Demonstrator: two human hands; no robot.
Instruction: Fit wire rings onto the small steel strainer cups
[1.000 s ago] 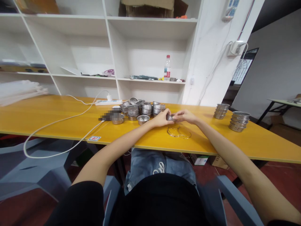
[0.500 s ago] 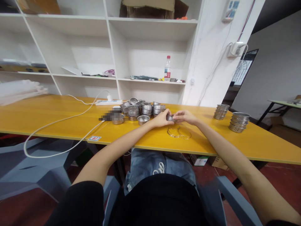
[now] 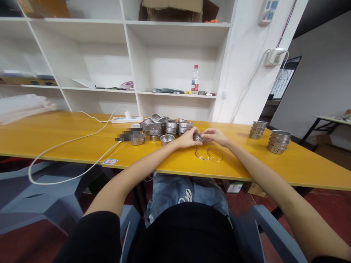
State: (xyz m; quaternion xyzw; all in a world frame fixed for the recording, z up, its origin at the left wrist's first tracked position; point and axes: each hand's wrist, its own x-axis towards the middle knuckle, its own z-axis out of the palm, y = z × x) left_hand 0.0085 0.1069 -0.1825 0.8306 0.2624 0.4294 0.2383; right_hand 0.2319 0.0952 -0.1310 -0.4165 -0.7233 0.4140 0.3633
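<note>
My left hand [image 3: 189,138] is wrapped round a small perforated metal cup [image 3: 197,137], which is tilted and partly hidden by the fingers. At the right side of this cup, the fingertips of my right hand [image 3: 215,136] pinch its rim; any small part between them is too fine to make out. Thin wire rings [image 3: 208,156] lie on the tabletop just below both hands. Left of my left hand stands a pile of similar perforated metal cups [image 3: 171,128], some stacked. One more cup [image 3: 167,139] sits in front of that pile.
Two stacks of perforated cups, a nearer stack [image 3: 279,141] and a farther stack [image 3: 258,130], stand on the yellow table [image 3: 241,160] at the right. A white cable [image 3: 68,137] loops over the left side from a power strip [image 3: 127,119]. White shelves [image 3: 175,36] rise behind.
The cup has tilted a little more between my hands, and my right fingers have shifted slightly at its rim. Everything else stays where it was.
</note>
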